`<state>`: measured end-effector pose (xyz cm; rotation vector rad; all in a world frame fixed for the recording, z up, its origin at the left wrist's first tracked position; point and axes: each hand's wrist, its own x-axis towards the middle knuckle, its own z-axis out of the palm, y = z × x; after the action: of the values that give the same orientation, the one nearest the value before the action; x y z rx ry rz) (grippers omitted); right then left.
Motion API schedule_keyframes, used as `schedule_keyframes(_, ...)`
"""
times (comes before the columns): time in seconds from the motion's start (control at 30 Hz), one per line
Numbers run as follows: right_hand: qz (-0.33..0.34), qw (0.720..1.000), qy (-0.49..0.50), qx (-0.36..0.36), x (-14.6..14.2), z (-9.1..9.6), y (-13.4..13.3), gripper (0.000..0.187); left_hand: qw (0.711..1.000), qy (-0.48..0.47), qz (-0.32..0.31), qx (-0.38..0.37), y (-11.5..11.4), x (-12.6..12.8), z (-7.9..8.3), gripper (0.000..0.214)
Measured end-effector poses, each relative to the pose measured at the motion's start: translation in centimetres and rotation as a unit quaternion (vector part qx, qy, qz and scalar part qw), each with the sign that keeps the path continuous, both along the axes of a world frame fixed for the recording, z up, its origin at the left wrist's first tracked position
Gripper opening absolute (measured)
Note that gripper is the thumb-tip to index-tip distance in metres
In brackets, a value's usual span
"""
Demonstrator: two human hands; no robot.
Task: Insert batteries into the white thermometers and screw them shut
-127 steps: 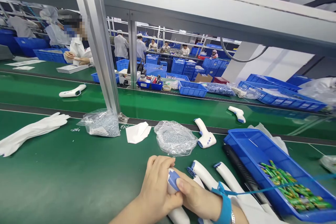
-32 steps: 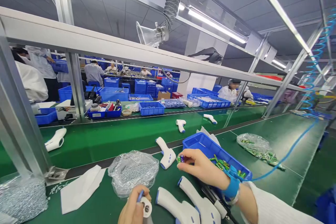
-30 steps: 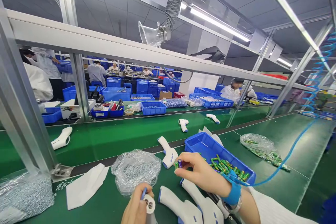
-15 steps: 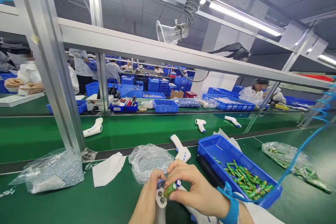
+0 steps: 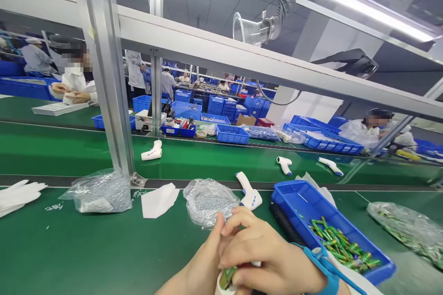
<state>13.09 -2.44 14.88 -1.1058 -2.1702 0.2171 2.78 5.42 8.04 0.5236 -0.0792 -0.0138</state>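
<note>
At the bottom centre my left hand (image 5: 199,260) is closed around a white thermometer gun (image 5: 220,288), of which only the rim of the open handle end shows. My right hand (image 5: 265,251) meets it from the right, its fingers pinching a green battery (image 5: 227,277) at that opening. The battery appears partly inside the handle; how deep it sits is hidden by my fingers. Beyond my hands lies an open plastic bag of small metal parts (image 5: 211,203). Another white thermometer gun with blue buttons (image 5: 249,196) rests just right of that bag.
A blue bin (image 5: 297,203) of loose green batteries stands at right, beside a plastic bag of batteries (image 5: 408,228). Left are a white cloth (image 5: 159,200), a second bag of metal parts (image 5: 107,196) and white gloves (image 5: 19,197). More thermometer guns (image 5: 152,151) lie on the green belt; co-workers sit beyond.
My hands have drawn closer together and lower in view. The battery has gone from beside the handle's opening to within it. The view has swung left, bringing the gloves in.
</note>
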Motion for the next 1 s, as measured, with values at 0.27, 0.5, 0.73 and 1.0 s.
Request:
schedule_keyframes(0.27, -0.024, 0.999, 0.015, -0.034, 0.3, 0.4, -0.3, 0.027, 0.997, -0.029, -0.051, 0.042, 0.3, 0.3, -0.9, 0.086)
schedule_keyframes(0.5, -0.009, 1.0, -0.016, -0.024, 0.0, 0.3, -0.1, 0.029, 0.999, 0.003, -0.03, 0.012, 0.1, 0.9, -2.2, 0.077)
schedule_keyframes(0.73, -0.093, 0.985, -0.12, 0.079, 0.1, -1.0, 0.1, 0.039, 0.998, 0.062, -0.018, 0.012, 0.8, -0.4, -0.3, 0.084)
schedule_keyframes(1.0, -0.148, 0.982, -0.11, 0.042, -0.1, -1.8, -0.3, 0.048, 0.982, 0.113, 0.124, 0.088, 1.5, -0.9, 1.5, 0.071)
